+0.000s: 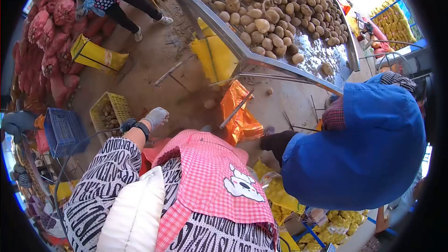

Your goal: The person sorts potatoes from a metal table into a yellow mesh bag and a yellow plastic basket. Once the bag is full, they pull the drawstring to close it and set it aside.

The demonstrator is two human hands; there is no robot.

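Note:
My left hand (157, 117), in a pale grey glove with a dark band on its wrist, reaches out beside the yellow crate (119, 103). Its fingers are loosely bent and apart, and nothing shows in them. Potatoes lie inside that crate. To the right of the hand, a potato (210, 104) appears over the brown floor, slightly blurred. An orange bag (239, 115) hangs open near a metal rod, in front of the pink checked apron. My right hand does not show.
A metal-edged table (249, 55) bears many potatoes. A person in blue (354, 149) bends at the right; another stands at upper left by red sacks (46, 32). A blue crate (63, 133), yellow bags (212, 56) and metal stands are around.

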